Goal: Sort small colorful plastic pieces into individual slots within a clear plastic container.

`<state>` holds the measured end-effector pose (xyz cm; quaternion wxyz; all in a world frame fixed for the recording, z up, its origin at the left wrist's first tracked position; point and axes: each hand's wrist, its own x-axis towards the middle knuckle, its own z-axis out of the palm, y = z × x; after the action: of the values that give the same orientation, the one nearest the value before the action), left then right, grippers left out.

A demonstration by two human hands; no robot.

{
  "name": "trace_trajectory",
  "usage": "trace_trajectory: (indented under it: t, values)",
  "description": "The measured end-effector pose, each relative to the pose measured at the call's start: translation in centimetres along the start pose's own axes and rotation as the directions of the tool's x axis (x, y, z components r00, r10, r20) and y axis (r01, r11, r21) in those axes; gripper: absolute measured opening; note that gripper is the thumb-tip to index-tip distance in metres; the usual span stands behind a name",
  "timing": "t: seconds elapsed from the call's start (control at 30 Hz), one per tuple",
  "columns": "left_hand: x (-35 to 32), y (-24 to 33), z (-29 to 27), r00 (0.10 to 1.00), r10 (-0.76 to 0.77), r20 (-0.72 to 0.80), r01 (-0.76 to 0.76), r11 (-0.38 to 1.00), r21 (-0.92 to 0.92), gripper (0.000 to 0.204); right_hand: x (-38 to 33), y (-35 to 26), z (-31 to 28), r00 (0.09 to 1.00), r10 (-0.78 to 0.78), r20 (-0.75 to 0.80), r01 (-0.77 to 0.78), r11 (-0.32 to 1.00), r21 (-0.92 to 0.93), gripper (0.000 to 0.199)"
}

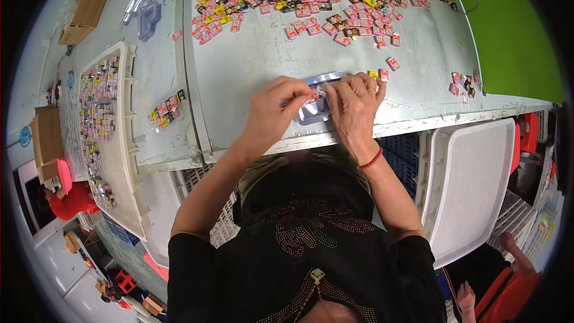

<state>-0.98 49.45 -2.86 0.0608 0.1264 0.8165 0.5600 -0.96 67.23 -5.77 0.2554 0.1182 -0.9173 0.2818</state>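
A shallow, translucent blue-grey plastic tray (312, 118) lies on the table near its front edge, between my hands. My left hand (270, 113) is closed in a pinch over the tray's left side, with a small pink packet (313, 97) at its fingertips. From the other side, my right hand (354, 107) reaches over the tray's right part. Its thumb and fingers are bent together near the packet, and what they grip is hidden. Just beyond its knuckles lie a small pink box (384, 75) and a yellow one. A red bracelet circles my right wrist.
A large spread of small pink, black and yellow boxes (311, 6) covers the table's far side. A little pile (463, 84) sits at right, by a green panel (514, 36). To the left are a row of boxes (166, 110), a filled white crate (128, 143) and clear plastic trays (147, 21).
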Motion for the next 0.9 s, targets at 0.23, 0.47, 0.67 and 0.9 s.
trace_trajectory:
  t: [0.23,0.47,0.67,0.9]
  values:
    - [3.0,1.4,0.0,0.975,-0.130,0.181,0.199,0.878,-0.436,0.016,0.7,-0.9,-3.3,0.877,0.266,0.400,-0.470,0.651,0.597,0.021]
    - [3.8,0.6,1.0,0.853,0.496,0.160,-0.519,0.776,0.360,0.021,0.1,2.7,-3.8,0.771,0.493,0.403,-0.598,0.343,0.725,0.018]
    - [4.3,-0.3,1.0,0.827,0.449,0.338,-0.561,0.684,0.466,0.024,-0.2,3.0,-3.0,0.755,0.522,0.397,-0.622,0.376,0.687,0.016]
    - [4.8,0.6,0.4,0.804,0.416,0.425,-0.582,0.693,0.425,0.026,0.4,2.8,-2.3,0.761,0.445,0.472,-0.644,0.429,0.634,0.015]
